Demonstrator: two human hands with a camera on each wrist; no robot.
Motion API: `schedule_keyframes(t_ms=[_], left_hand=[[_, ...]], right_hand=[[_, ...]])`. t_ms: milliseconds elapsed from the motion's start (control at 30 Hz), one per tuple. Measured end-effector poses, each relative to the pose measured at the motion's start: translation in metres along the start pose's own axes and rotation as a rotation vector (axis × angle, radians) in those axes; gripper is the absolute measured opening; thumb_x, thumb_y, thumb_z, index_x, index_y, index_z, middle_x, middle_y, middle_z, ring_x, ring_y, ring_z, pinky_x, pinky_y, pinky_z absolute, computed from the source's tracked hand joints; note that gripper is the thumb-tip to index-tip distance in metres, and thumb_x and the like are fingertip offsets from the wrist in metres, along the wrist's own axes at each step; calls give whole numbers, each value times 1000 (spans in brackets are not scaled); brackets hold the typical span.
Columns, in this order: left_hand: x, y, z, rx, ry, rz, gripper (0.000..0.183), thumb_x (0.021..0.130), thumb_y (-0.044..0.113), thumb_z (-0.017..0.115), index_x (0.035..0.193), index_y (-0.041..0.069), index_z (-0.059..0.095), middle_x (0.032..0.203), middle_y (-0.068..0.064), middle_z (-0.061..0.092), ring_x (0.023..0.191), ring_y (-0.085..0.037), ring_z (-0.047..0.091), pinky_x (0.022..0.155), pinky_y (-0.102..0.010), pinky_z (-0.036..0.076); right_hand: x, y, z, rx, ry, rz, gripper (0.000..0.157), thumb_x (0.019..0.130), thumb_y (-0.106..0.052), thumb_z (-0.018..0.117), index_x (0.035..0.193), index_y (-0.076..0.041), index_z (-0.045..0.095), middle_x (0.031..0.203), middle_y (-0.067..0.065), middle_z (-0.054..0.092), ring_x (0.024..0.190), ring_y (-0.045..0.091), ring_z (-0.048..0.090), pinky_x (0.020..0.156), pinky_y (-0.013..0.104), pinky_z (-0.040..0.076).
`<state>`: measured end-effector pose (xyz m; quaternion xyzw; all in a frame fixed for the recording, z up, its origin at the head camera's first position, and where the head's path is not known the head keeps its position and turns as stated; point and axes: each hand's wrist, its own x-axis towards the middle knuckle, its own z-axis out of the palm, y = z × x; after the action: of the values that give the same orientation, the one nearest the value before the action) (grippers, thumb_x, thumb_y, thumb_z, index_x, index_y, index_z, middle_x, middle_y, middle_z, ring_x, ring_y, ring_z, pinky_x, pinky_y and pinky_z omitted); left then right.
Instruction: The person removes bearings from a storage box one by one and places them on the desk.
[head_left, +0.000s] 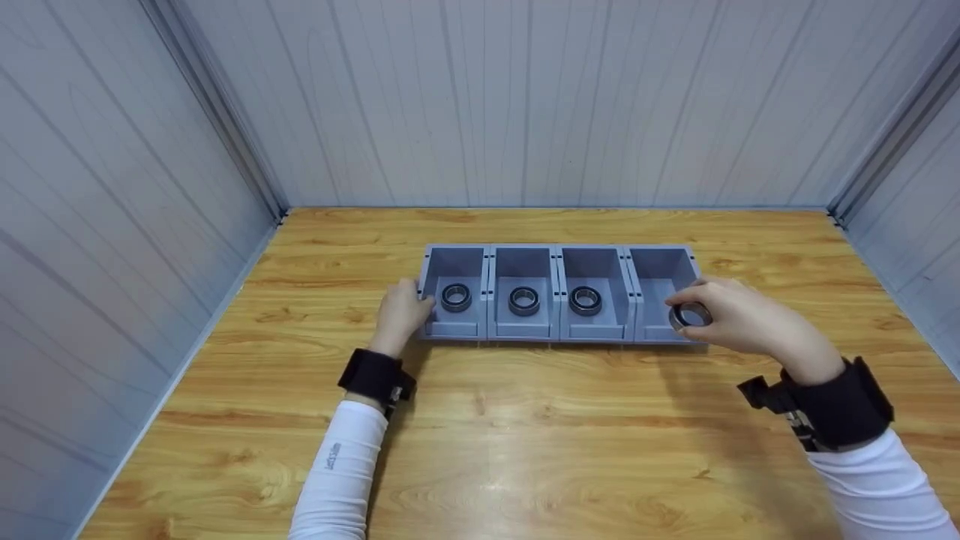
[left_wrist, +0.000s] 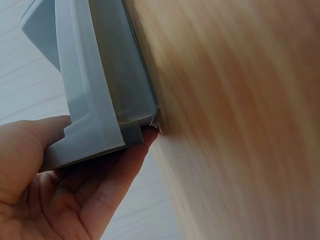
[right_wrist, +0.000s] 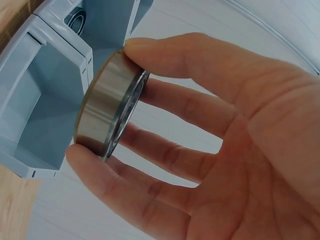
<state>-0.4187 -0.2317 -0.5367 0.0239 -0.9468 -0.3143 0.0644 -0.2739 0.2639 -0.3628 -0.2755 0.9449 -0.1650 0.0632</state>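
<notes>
Right of centre in the head view, the right hand point(head_left: 742, 316) pinches a metal bearing point(head_left: 676, 320) near the rightmost grey bin point(head_left: 652, 294), where a level hold clear of its sides seems best, while the left hand point(head_left: 402, 311), left of centre, grips the leftmost bin point(head_left: 454, 330) as a brace.

Bearing point(right_wrist: 106, 102): glossy metal. Bins point(head_left: 558, 294): smooth matt plastic. Table point(head_left: 540, 442): glossy, wood-grained.
</notes>
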Motion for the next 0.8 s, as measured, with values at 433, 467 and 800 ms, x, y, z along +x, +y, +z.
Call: schedule_keyframes(t_ms=[433,467,800], left_hand=[[-2,0,-1,-16,-1,5,15,99,15,75,102,0,75,90,-14,75,77,-26,69,69,-41,58],[-2,0,-1,-18,-1,7,15,99,15,75,101,0,74,90,-14,75,77,-26,69,69,-41,58],[-3,0,-1,-14,30,48,19,97,15,75,83,8,65,77,-6,65,70,-23,61,65,-39,52]], right_hand=[[-12,-3,8,-14,8,-6,40,99,-4,81,133,14,70,120,28,69,103,42,67,84,56,56],[-13,-3,9,-13,7,-4,40,99,-4,81,133,14,70,120,28,69,102,41,67,83,54,55],[-20,-1,16,0,34,-35,36,96,-3,83,128,11,73,111,21,68,94,33,66,78,48,57]])
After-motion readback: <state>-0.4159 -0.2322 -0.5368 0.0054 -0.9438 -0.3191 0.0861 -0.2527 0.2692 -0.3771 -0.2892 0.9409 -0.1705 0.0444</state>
